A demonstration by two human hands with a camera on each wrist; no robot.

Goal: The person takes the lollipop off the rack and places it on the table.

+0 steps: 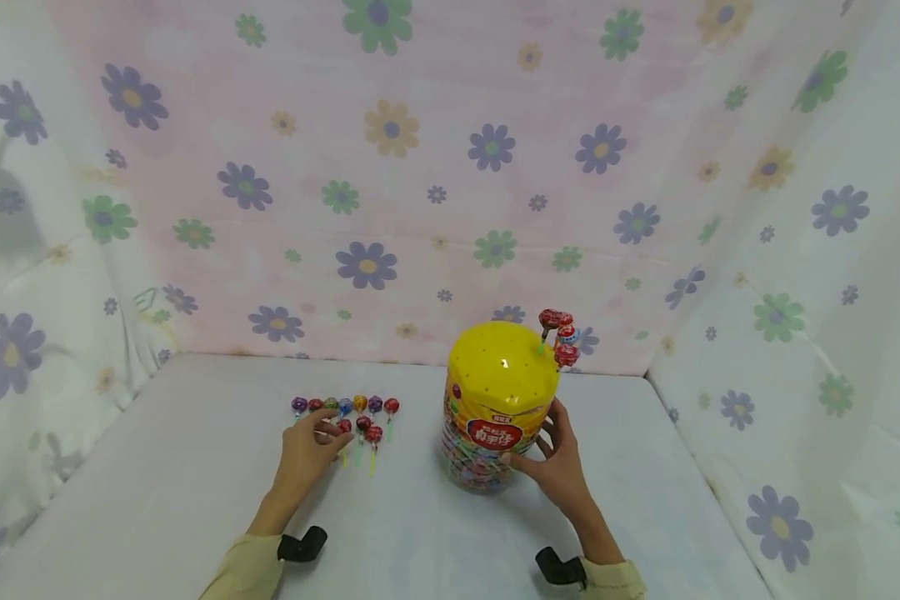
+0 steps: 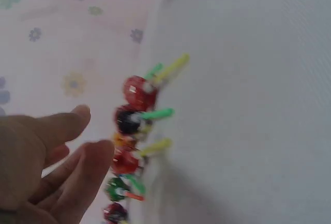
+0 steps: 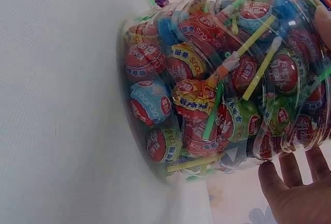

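Head view: right hand [image 1: 558, 467] wraps its fingers round the lollipop jar [image 1: 498, 408] mid-bench [image 1: 157, 483]; left hand [image 1: 311, 446], fingers loosely spread, rests among loose lollipops [image 1: 360, 417] just left.

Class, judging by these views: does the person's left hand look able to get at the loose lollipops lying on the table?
Probably yes. The left hand already lies at the loose lollipops, fingers open, and nothing stands between them.
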